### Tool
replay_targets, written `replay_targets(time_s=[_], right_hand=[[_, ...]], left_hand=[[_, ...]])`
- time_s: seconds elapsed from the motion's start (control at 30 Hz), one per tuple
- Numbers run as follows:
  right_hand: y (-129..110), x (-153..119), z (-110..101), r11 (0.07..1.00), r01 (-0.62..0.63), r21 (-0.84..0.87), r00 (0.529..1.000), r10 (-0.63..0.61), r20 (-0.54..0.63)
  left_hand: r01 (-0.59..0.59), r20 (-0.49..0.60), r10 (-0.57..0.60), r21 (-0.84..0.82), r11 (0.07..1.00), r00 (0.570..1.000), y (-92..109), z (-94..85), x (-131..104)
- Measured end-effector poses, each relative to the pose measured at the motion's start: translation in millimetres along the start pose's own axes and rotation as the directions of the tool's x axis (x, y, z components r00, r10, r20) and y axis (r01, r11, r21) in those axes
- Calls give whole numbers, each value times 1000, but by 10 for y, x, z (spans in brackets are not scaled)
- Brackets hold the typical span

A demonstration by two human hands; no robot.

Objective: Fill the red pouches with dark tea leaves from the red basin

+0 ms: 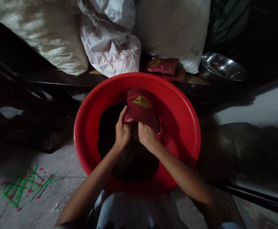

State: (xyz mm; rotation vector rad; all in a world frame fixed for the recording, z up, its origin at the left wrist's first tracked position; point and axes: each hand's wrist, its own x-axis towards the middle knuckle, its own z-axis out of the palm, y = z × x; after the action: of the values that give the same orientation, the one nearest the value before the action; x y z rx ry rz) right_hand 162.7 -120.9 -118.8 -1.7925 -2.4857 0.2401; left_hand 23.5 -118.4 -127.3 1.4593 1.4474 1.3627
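A dark red pouch (pixel 142 109) with a yellow emblem is held over a large red tub (pixel 188 127), its near edge towards me. My left hand (pixel 122 132) grips the pouch's left side, thumb along the outside. My right hand (pixel 147 136) is closed at the pouch's near edge; its fingertips are hidden, and I cannot tell whether they pinch the edge or hold something at the opening. Below both hands, dark loose material (pixel 131 163) covers much of the tub's bottom; its kind is too dim to make out.
Behind the tub, another red pouch (pixel 162 65) lies on a dark ledge (pixel 64 79) beside white sacks (pixel 112 54). A steel bowl (pixel 222 66) sits at right. Several green sticks with red tips (pixel 21 187) lie scattered on the floor at left.
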Motion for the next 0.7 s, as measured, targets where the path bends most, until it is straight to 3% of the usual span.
replay_targets(time_s=[0.07,0.13,0.23,0.4,0.53,0.63,0.7], right_hand=[[101,176,171,999,32,30,995,-35,92],[178,203,370,994,88,58,977,-97,191],[219,-24,629,983,160,92,945,-179,275],[102,-607,778,926,295,236,891,-356,283],[-102,-956,795,889,293,351,843,-413,344],[-240,-1073,884,871,329,364,795,-463,390],[-279,-1027,955,836,433,336,774,-536,337]], left_hand=[[191,59,-232,389,901,971,-169,-67,106],[253,101,-373,570,782,922,-316,-136,103],[243,138,-469,710,661,872,-443,-209,-56],[134,167,-478,835,534,862,-484,-317,-188],[21,255,-428,840,543,867,-543,-467,-40],[-32,309,-425,838,545,851,-607,-507,12],[-38,313,-435,845,533,844,-643,-488,1]])
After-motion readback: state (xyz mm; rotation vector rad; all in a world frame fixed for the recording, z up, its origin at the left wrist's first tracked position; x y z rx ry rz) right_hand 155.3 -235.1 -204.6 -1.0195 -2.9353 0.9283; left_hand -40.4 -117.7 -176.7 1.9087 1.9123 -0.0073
